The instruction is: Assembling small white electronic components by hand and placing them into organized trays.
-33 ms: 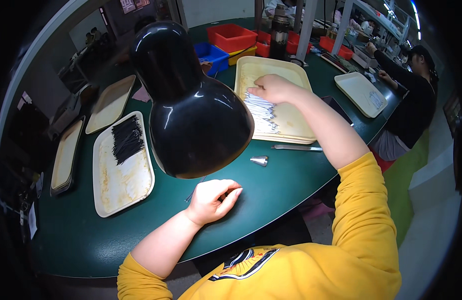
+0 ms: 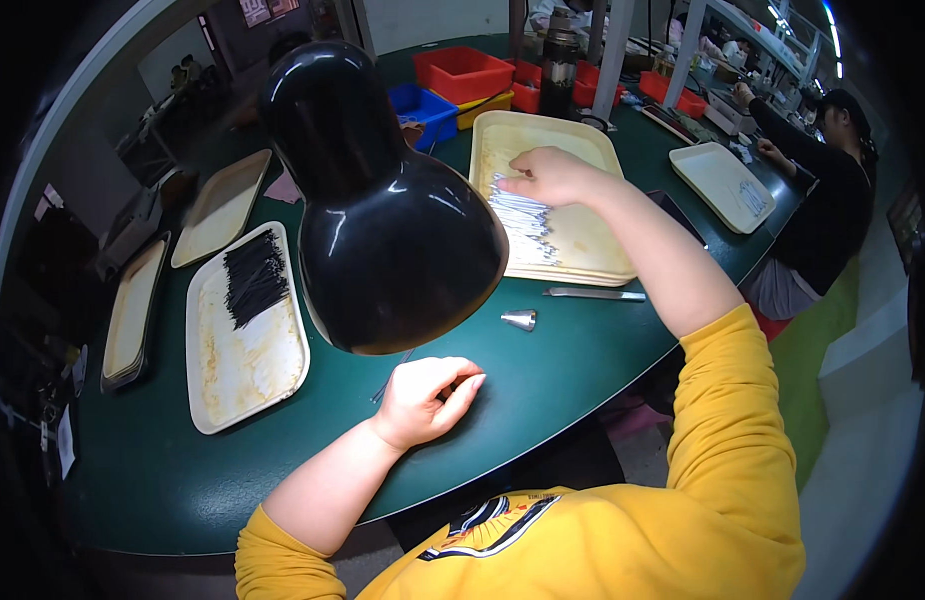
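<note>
My right hand (image 2: 555,176) reaches over a stack of cream trays (image 2: 598,150), its fingers bent and drawn together at the far end of a pile of thin white strands (image 2: 523,228). Whether a strand is between the fingertips is hidden. On the green table top, my left hand (image 2: 426,402) rests closed, with the fingers curled in. A thin dark wire (image 2: 377,397) sticks out past its left side; what lies inside the fingers cannot be seen. A small metal cone (image 2: 520,319) and metal tweezers (image 2: 595,294) lie between the left hand and the tray stack.
A black lamp head (image 2: 398,255) hangs over the middle. At left, a tray (image 2: 248,375) holds black strands (image 2: 256,280), with more trays (image 2: 223,210) beyond. Red (image 2: 463,72) and blue bins (image 2: 423,112) and a flask (image 2: 560,70) stand behind. A co-worker (image 2: 833,190) sits at right.
</note>
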Motion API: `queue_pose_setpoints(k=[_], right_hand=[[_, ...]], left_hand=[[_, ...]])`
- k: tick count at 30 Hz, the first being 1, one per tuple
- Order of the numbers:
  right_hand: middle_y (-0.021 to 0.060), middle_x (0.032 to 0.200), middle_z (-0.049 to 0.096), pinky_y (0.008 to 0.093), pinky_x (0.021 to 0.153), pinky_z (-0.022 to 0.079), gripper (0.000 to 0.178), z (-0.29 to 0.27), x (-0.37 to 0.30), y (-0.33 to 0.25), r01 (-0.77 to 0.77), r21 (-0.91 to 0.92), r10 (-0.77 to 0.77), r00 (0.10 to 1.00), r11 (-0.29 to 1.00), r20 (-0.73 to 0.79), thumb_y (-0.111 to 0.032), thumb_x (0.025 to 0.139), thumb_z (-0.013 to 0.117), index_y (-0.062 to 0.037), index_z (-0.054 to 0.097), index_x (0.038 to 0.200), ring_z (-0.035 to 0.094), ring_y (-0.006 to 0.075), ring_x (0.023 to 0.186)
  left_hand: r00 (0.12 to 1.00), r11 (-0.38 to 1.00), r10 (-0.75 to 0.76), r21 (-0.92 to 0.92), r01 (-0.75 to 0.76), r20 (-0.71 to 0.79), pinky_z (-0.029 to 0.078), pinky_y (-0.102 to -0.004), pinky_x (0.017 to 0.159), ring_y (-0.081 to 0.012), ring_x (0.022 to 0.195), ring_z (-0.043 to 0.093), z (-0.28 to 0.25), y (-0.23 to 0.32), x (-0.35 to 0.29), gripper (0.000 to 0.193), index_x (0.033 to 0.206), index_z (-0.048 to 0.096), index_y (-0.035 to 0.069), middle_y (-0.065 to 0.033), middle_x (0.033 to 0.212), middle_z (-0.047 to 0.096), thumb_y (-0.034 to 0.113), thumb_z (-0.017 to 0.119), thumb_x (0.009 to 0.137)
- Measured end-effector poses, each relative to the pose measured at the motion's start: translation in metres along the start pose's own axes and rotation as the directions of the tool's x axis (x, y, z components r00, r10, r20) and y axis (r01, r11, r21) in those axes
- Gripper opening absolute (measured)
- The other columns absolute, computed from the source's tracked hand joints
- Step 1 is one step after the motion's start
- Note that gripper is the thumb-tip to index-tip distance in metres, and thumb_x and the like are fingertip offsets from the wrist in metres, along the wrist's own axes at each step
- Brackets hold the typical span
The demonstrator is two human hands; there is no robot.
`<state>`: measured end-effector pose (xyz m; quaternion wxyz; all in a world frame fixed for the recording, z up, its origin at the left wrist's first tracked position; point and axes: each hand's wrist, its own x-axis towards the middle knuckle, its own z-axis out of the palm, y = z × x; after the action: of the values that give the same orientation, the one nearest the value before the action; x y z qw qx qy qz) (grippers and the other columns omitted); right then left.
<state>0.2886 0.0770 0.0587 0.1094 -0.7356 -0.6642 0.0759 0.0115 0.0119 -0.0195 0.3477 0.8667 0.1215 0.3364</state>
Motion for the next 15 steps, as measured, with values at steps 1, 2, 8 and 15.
queue_pose_setpoints(k=[1,2,8,15], right_hand=[[0.0211,0.090,0.057,0.0350,0.076,0.042,0.049,-0.002,-0.006,0.003,-0.002,0.004,0.002,1.000,1.000,0.002,-0.037,0.069,0.059,0.0049,0.056,0.095,0.055,0.0307,0.085],[0.0212,0.097,0.054,0.0343,0.080,0.040,0.056,-0.003,-0.012,0.006,0.111,0.012,-0.111,0.993,0.994,0.051,-0.041,0.066,0.061,0.0028,0.053,0.101,0.052,0.0305,0.091],[0.0244,0.121,0.034,0.0342,0.094,0.030,0.091,0.006,-0.035,-0.006,0.180,-0.102,-0.167,0.979,0.978,0.120,-0.043,0.054,0.070,-0.0033,0.028,0.125,0.037,0.0325,0.111],[0.0279,0.126,0.025,0.0388,0.099,0.021,0.104,0.009,-0.025,-0.008,0.098,-0.125,-0.070,0.974,0.987,0.215,-0.043,0.050,0.072,-0.0050,0.016,0.129,0.025,0.0348,0.119]], left_hand=[[1.000,1.000,-0.003,0.000,0.003,0.004,0.040,-0.0226,0.044,-0.0155,0.046,0.050,0.001,0.000,0.000,0.005,0.073,0.058,0.002,-0.0087,0.060,0.054,0.005,0.059,0.070],[1.000,1.000,0.015,0.001,-0.015,-0.009,0.040,-0.0227,0.044,-0.0155,0.046,0.050,0.001,-0.001,0.001,0.005,0.073,0.058,0.002,-0.0086,0.060,0.054,0.005,0.059,0.070],[1.000,1.000,-0.026,-0.010,0.026,-0.002,0.039,-0.0225,0.043,-0.0154,0.045,0.049,0.003,0.000,0.002,0.005,0.073,0.057,0.001,-0.0083,0.059,0.053,0.005,0.059,0.070],[0.999,0.998,-0.051,-0.030,0.051,0.001,0.038,-0.0223,0.043,-0.0147,0.044,0.048,0.004,-0.001,0.002,0.004,0.072,0.056,0.001,-0.0083,0.058,0.052,0.005,0.058,0.071]])
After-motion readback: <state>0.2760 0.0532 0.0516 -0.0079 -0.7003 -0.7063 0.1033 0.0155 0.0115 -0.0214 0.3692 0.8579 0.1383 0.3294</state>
